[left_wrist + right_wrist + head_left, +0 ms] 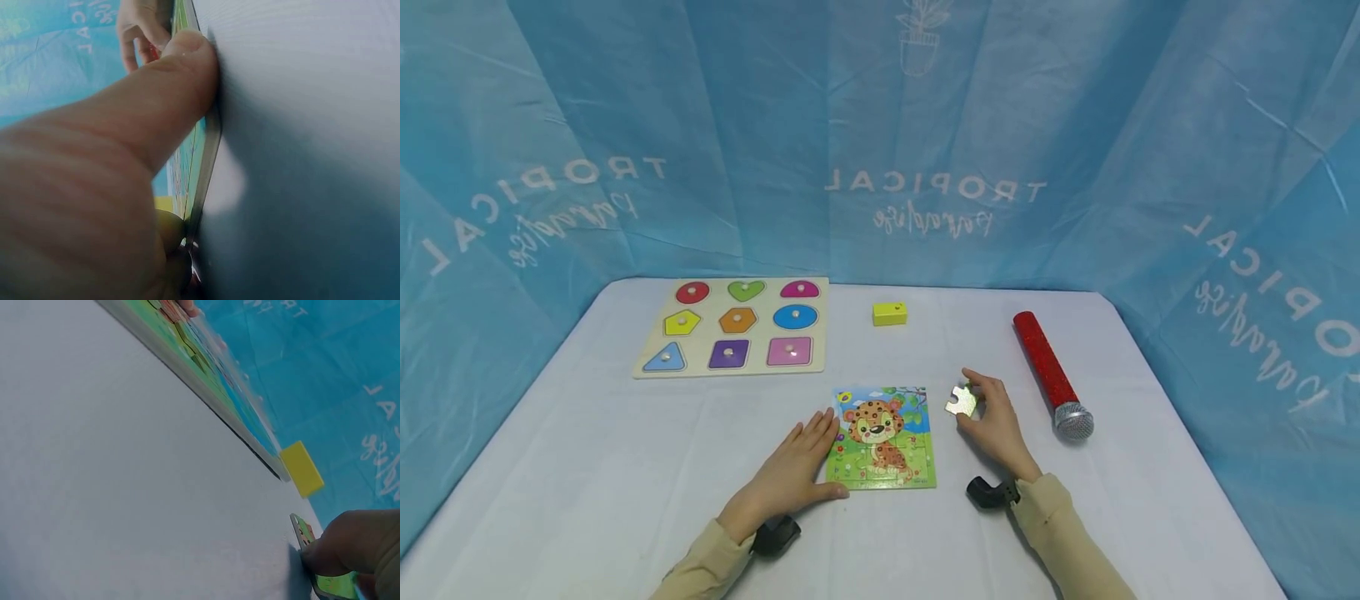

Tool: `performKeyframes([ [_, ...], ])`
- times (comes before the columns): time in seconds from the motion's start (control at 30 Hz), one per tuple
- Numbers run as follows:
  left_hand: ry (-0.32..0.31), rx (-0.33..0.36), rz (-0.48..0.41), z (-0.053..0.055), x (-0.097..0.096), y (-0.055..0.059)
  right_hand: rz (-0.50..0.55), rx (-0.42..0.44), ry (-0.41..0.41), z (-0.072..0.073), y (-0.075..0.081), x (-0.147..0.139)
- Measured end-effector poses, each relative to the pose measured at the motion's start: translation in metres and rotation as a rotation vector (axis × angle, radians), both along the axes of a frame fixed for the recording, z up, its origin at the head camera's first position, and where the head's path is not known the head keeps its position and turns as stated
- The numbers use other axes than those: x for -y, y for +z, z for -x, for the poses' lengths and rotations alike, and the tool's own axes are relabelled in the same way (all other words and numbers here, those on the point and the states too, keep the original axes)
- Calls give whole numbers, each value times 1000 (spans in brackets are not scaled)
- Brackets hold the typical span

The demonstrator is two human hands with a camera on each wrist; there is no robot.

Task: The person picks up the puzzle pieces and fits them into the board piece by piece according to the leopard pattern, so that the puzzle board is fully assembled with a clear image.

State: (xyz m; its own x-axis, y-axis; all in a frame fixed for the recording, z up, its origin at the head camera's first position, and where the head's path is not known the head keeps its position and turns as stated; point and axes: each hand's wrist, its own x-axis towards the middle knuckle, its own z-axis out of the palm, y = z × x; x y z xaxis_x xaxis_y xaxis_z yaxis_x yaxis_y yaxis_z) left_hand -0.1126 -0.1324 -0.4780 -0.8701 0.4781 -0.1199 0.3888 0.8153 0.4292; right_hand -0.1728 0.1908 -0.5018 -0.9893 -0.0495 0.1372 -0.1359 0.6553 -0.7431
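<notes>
A square jigsaw puzzle (883, 454) with a leopard cub picture lies flat on the white table. My left hand (793, 475) rests at its left side, fingers stretched along the edge and thumb at the lower left corner. The left wrist view shows that thumb (178, 81) against the puzzle's edge. To the right of the puzzle, my right hand (996, 421) pinches a loose jigsaw piece (961, 402) between thumb and fingers. In the right wrist view the piece (334, 585) is tilted up on its edge, green on its printed face and partly covered by a finger.
Behind and to the left lies a wooden shape board (703, 368) with coloured knobbed shapes. A yellow block (890, 314) sits farther back, past the puzzle. On the right is a red microphone (1048, 367). A blue printed curtain (790, 108) hangs around the table (647, 450).
</notes>
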Motion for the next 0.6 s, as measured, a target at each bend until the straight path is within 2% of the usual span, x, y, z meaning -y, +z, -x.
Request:
performKeyframes([
  [0.17,3,2,-2,-1,0,0,91,-60,23,-2,-3,0],
  [0.3,4,-2,-8,-1,-1,1,271,-26,27,-6,-3,3],
  [0.4,3,-2,-12,-2,-1,2,431,28,92,-13,4,12],
  [0.47,1,-4,-11,-2,-1,2,490,36,172,-18,4,20],
  [0.57,1,-5,-8,-1,0,2,425,17,262,-25,3,31],
  [0.6,1,-6,-7,-1,0,2,394,-10,285,-25,-2,32],
])
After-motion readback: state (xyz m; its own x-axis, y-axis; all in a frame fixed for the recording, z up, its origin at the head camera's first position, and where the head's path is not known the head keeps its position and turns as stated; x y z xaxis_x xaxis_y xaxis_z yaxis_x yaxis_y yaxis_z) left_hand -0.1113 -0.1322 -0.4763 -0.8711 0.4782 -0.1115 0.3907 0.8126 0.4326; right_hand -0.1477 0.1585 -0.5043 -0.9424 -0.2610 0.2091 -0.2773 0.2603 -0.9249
